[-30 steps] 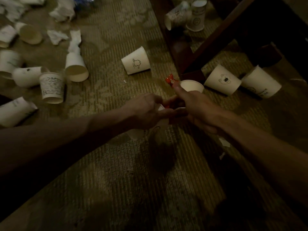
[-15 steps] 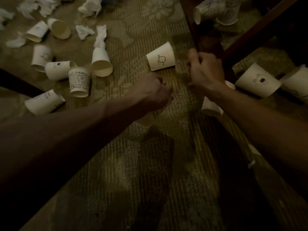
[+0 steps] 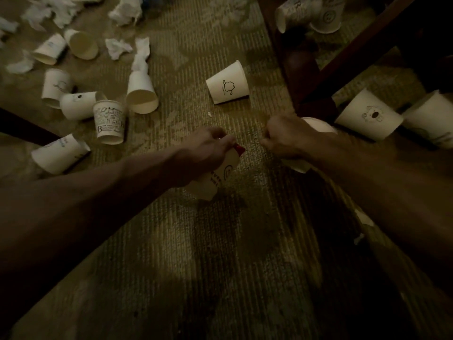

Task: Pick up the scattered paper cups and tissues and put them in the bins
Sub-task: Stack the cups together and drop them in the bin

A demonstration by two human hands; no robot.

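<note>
Nearest the camera lies patterned carpet (image 3: pixel 220 253), with two small white scraps (image 3: pixel 365 219) by the right forearm. Above it, the left hand (image 3: pixel 206 153) has its fingers curled round a white paper cup with red print (image 3: pixel 218 175), held tilted above the carpet; a small red piece (image 3: pixel 239 149) sticks out at the fingertips. Just beside it, not touching, the right hand (image 3: pixel 286 138) is curled into a fist — whether it pinches anything cannot be told. A white cup (image 3: pixel 318 125) shows behind that wrist, and whether the hand holds it is unclear.

Beyond the hands, a sheep-drawing cup (image 3: pixel 228 83) lies on its side in the middle. To the right, a bear-face cup (image 3: pixel 369 115) and a plain cup (image 3: pixel 431 119) lie side by side near a dark wooden leg (image 3: pixel 301 67). To the left, a text-printed cup (image 3: pixel 109 122) stands among fallen cups: one lying cup (image 3: pixel 60 153) nearer, an open-mouthed cup (image 3: pixel 141 94) beside it, and a dotted cup (image 3: pixel 78 105) touching it.

Farthest off — top left — crumpled tissues (image 3: pixel 117 46) and two more cups (image 3: pixel 82 44) are scattered, and a pair of cups (image 3: pixel 327 15) sits behind the wooden leg at top right.
</note>
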